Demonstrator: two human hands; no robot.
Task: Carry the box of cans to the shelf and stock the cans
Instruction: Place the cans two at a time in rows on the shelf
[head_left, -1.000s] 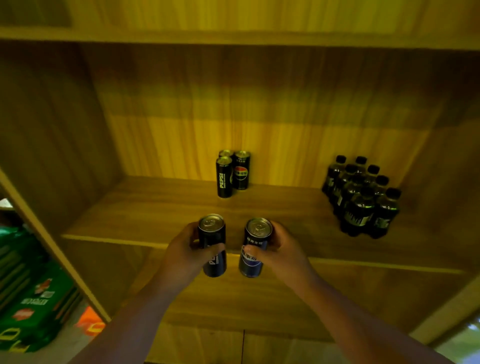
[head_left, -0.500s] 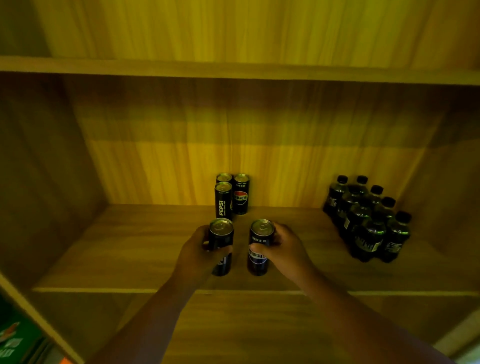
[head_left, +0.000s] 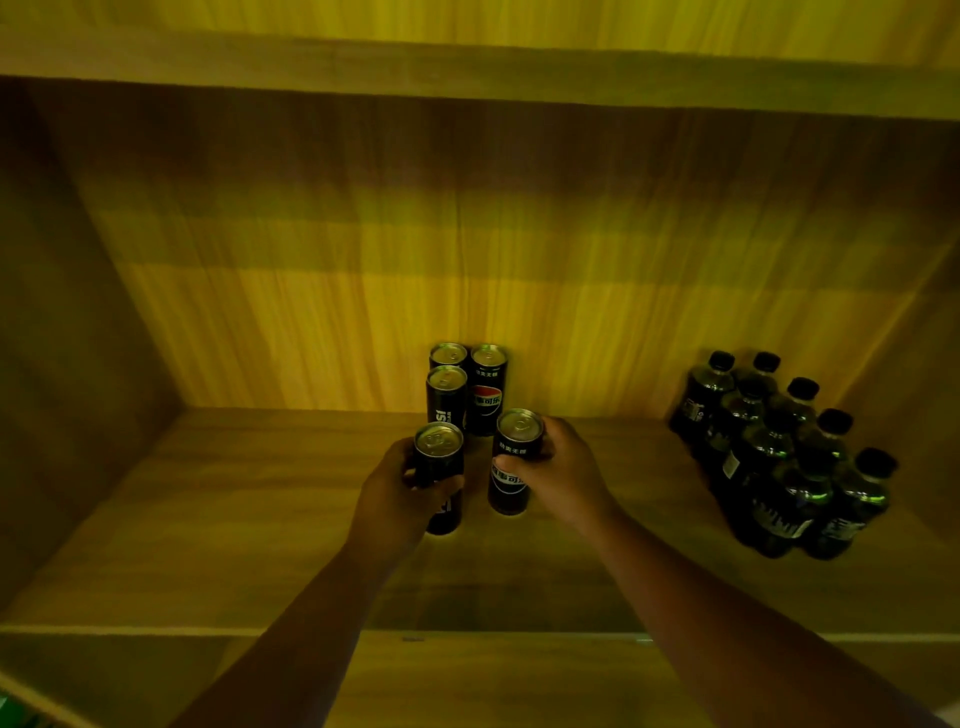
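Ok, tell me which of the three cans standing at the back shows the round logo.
The back-right can: its round red-and-blue logo faces out. The front-left can shows only white lettering, and the rear-left can is mostly hidden.

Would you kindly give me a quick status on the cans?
Left hand grips one can, right hand another. Three cans stocked behind. Bottles well right, path clear.

Dim yellow-green light, soft focus

The rearmost can (head_left: 448, 354) is mostly hidden behind the front can (head_left: 445, 395).
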